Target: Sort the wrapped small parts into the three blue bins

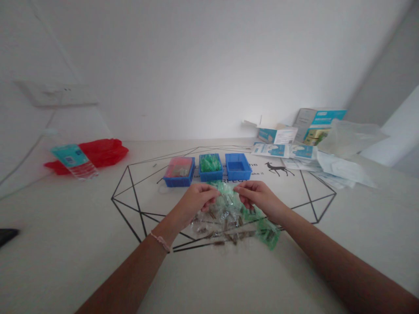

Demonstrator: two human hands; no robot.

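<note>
left grip (196, 201) and right grip (258, 198) pinched closed on a green-tinted plastic packet (225, 191), a heap of clear packets (222, 223) just below on the desk (72, 218) — three blue bins (211, 176) just beyond, green pieces (211, 163) in the middle one, red bag (101, 152) upper left, cardboard boxes (319, 126) upper right

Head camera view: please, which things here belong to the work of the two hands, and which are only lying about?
With the work: left hand; right hand; green-tinted clear plastic wrapper, pinched by both; heap of small clear packets; three blue plastic bins.

Lying about: red plastic bag; white-and-teal cardboard boxes; loose blue-printed white sheets.
</note>
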